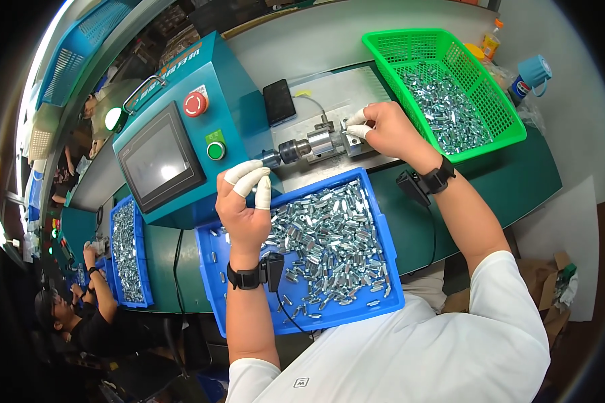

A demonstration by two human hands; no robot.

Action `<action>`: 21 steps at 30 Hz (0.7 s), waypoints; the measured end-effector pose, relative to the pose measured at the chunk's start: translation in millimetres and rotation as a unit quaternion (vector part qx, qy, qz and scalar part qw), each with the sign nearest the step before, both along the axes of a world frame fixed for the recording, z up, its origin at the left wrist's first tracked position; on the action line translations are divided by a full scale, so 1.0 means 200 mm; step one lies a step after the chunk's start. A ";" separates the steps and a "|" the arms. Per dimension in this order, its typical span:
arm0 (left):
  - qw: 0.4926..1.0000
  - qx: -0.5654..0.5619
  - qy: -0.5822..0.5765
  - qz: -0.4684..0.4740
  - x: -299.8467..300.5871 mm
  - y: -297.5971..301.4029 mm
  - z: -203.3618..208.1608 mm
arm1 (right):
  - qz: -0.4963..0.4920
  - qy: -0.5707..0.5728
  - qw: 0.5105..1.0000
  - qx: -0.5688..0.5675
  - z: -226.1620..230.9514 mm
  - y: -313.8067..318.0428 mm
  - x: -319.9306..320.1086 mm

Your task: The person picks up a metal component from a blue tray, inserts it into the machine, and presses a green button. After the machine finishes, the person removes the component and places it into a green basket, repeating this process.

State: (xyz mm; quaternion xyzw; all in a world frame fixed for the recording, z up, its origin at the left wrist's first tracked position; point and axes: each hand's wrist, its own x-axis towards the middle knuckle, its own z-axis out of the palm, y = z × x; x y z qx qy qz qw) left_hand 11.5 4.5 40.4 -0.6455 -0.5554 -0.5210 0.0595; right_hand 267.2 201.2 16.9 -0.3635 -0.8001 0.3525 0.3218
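Note:
My left hand (243,211), with white finger cots on several fingers, is beside the silver left end of a spindle with a black collar (291,152). Its fingers are bent and drawn together over the blue tray; whatever they may hold is hidden. My right hand (391,132), with cots on thumb and forefinger, closes its fingertips at the metal fixture block (351,146). Any small piece between them cannot be made out. A silver cylinder (321,142) sits between collar and block. Under my left hand, the blue tray (390,269) holds many small shiny metal pieces (329,235).
A teal machine (232,87) with a screen (160,158), red stop button (195,104) and green button (216,150) stands left. Behind lies a black phone (279,102). A green basket (511,127) of metal pieces stands far right. Another person (81,322) works at left.

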 end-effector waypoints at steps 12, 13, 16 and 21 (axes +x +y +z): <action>1.000 -0.003 0.023 0.005 -0.01 0.00 -0.01 | -0.020 0.063 0.983 -0.170 -0.06 0.08 -0.05; 1.000 -0.007 0.024 0.001 -0.01 0.00 -0.02 | -0.023 0.067 0.982 -0.172 -0.05 0.08 -0.06; 1.000 -0.012 0.026 -0.010 -0.02 0.00 -0.02 | -0.044 0.053 0.988 -0.138 -0.04 0.05 -0.05; 0.999 -0.011 0.035 -0.007 -0.01 0.00 -0.02 | -0.073 -0.066 0.993 -0.065 0.03 0.02 -0.03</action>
